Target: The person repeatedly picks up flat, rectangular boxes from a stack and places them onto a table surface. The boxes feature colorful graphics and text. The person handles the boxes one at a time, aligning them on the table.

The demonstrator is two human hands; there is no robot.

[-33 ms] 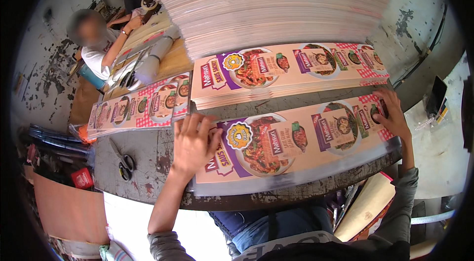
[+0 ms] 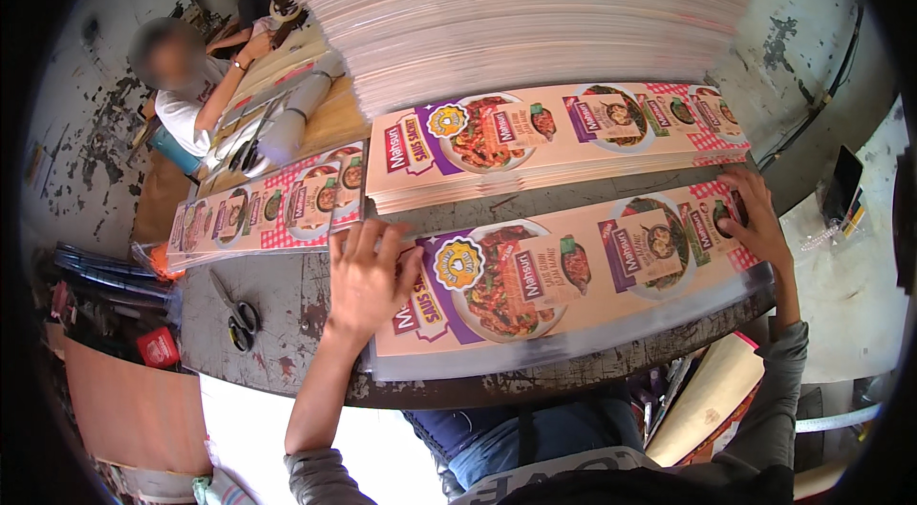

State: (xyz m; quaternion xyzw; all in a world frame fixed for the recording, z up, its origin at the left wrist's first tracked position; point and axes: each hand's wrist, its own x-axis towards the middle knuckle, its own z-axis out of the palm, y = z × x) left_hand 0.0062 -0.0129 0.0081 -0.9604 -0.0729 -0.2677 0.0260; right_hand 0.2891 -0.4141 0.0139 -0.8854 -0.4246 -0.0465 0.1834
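Nothing has moved since the earlier picture: both my hands lie on the same long printed card, and it sits in the same place along the near edge of the table.

Far to the left, a pair of scissors (image 2: 236,316) lies on the bare metal table (image 2: 287,352), well apart from my fingers. Beyond them a short pile of printed strips (image 2: 267,209) runs toward a seated person (image 2: 186,89) at the far left corner.

My left hand (image 2: 368,280) lies flat on the left end of the long printed card (image 2: 564,280), fingers spread wide and pointing away from me, palm pressing down. It grips nothing; it only pins the card. A clear plastic sheet (image 2: 573,343) shows along the card's near edge, and I judge that the card lies on or inside it, though I cannot tell which.

Beyond the card lies a low stack of matching cards (image 2: 544,137), and behind that a tall pile of plain sheets (image 2: 525,8).

My right hand (image 2: 750,218) rests on the right end of the card, fingers loosely spread over the checked pattern, holding nothing.

I judge that I am squaring and flattening this card on its plastic. Next I need even pressure at both ends, edges kept in line, with no crease or slip.
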